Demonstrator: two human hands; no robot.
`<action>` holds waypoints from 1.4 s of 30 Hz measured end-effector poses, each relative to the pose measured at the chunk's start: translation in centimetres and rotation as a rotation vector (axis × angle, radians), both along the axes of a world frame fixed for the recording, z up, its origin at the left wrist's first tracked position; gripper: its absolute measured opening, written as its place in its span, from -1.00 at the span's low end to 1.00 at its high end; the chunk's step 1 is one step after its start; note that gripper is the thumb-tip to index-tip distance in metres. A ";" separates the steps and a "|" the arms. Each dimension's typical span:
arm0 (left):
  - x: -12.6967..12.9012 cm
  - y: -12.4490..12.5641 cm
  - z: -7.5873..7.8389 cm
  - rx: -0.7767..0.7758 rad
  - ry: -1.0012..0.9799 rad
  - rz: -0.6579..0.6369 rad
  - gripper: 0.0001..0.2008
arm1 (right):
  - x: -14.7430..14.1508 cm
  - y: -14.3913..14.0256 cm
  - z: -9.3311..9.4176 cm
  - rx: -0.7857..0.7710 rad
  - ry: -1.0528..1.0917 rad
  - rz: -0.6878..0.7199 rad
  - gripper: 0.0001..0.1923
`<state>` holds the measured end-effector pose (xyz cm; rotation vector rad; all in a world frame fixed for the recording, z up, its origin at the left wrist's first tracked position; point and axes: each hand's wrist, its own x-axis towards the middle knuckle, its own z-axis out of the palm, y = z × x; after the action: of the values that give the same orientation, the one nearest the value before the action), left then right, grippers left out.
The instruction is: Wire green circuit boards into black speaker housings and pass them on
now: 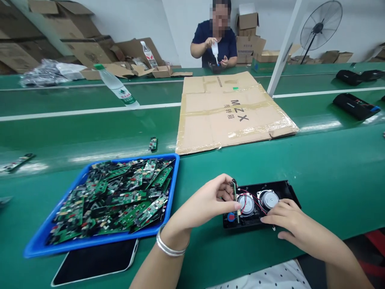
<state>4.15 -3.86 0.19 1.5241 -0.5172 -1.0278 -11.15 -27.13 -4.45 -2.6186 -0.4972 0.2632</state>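
A black speaker housing [255, 222] lies on the green bench in front of me, its inside facing up. Two round silver speaker drivers [247, 205] sit in it, with thin red and black wires [255, 196] running across. My left hand [221, 196] pinches a narrow green circuit board [235, 194], held on edge over the housing's left end. Beside the board's lower end is a blue round part [231, 217]. My right hand [293, 220] rests over the housing's right end, fingers loosely stretched near the right driver and the wires; nothing shows in its grasp.
Left of me stands a blue tray [177, 180] heaped with circuit boards, partly over a dark tablet [99, 261]. A flattened cardboard sheet [207, 124] lies ahead. A plastic bottle [118, 88] and black speakers [355, 106] are farther off. Across the bench, a person [215, 40] holds a white bottle.
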 end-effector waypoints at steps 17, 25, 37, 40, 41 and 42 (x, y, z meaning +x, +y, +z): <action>-1.2 -2.2 -2.2 0.178 -0.417 0.272 -0.58 | 1.6 2.0 -2.2 0.612 -0.081 -0.467 -0.81; -1.0 -2.2 -2.4 0.191 -0.415 0.269 -0.59 | 2.0 2.1 -2.5 0.698 0.006 -0.610 -0.75; 0.2 -0.9 -1.2 -0.129 0.108 -0.026 -0.60 | 2.7 2.8 -2.0 0.628 -0.084 -0.517 -0.80; 0.4 -0.7 -0.8 -0.119 0.231 -0.105 -0.61 | 3.0 3.3 -1.8 0.631 -0.091 -0.490 -0.79; 0.3 -0.8 -0.7 -0.108 0.259 -0.109 -0.62 | 3.1 3.4 -1.8 0.630 -0.090 -0.492 -0.79; 0.2 -0.9 -0.8 -0.094 0.280 -0.103 -0.62 | 3.2 3.4 -1.8 0.628 -0.089 -0.499 -0.79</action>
<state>4.38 -4.79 -0.60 1.2555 -0.4428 -1.2558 -7.97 -23.72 -6.29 -2.0477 0.0617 -0.1543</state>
